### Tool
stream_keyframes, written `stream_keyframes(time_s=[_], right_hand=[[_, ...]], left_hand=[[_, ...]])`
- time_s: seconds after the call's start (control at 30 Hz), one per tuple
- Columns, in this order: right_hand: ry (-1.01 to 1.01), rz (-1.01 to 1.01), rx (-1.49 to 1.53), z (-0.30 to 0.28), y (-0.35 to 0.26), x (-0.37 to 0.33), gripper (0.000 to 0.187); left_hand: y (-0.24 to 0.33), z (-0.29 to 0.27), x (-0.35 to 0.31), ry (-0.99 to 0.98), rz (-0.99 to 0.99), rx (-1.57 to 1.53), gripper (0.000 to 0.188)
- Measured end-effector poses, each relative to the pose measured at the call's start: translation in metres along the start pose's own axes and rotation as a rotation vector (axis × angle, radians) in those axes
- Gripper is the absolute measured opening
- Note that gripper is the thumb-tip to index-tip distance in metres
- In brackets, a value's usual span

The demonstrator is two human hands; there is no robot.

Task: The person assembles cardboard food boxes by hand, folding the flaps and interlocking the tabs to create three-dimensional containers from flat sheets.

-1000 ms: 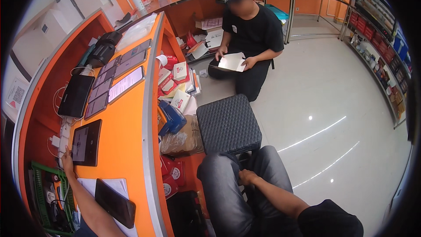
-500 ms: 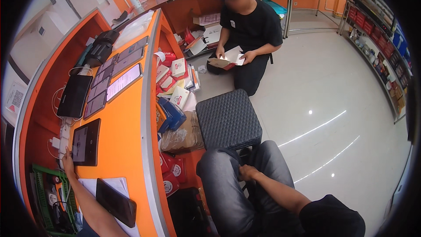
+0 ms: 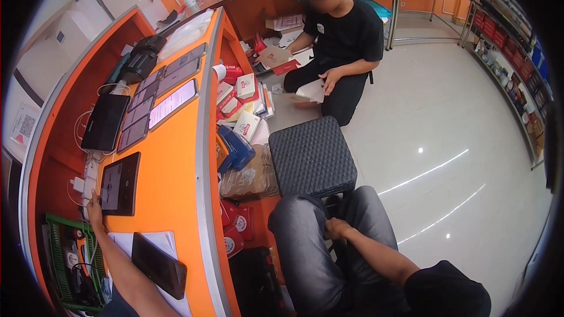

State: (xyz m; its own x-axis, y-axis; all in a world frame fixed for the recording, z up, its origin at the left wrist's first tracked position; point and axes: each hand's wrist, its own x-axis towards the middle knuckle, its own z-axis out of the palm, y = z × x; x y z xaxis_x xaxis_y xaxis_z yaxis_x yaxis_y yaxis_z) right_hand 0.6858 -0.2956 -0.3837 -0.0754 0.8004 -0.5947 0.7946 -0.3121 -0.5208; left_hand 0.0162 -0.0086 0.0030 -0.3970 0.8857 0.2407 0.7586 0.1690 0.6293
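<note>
My left hand reaches along the orange counter to the lower left edge of a dark tablet. Its fingers stretch out beside the tablet and a white power strip, with nothing seen in them. Below the tablet, a black tablet lies on white papers, next to my left forearm. My right hand rests between my knees against my grey jeans. Its fingers are curled, and what they hold, if anything, is hidden.
A person in black kneels ahead, a folded carton in one hand. A black woven stool stands before my knees. Red and white boxes pile beside the counter. A green basket sits at lower left. Shelves line the right.
The person ahead has spread their hands apart, with carton pieces now in separate hands. The whole view has shifted slightly. My hands stay in nearly the same places.
</note>
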Motion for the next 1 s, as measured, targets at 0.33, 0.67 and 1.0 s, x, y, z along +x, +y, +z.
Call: stream_keyframes(time_s=[0.33, 0.67, 1.0], right_hand=[[-0.011, 0.006, -0.011, 0.010, 0.006, 0.008, 0.047], [-0.008, -0.004, 0.017, 0.015, 0.011, 0.013, 0.053], [-0.012, -0.010, 0.005, 0.008, 0.005, 0.007, 0.051]], left_hand=[[-0.008, -0.003, 0.004, -0.003, 0.016, -0.021, 0.079], [-0.009, -0.005, 0.007, 0.017, 0.022, 0.033, 0.081], [-0.003, -0.002, 0.002, 0.018, 0.006, 0.005, 0.081]])
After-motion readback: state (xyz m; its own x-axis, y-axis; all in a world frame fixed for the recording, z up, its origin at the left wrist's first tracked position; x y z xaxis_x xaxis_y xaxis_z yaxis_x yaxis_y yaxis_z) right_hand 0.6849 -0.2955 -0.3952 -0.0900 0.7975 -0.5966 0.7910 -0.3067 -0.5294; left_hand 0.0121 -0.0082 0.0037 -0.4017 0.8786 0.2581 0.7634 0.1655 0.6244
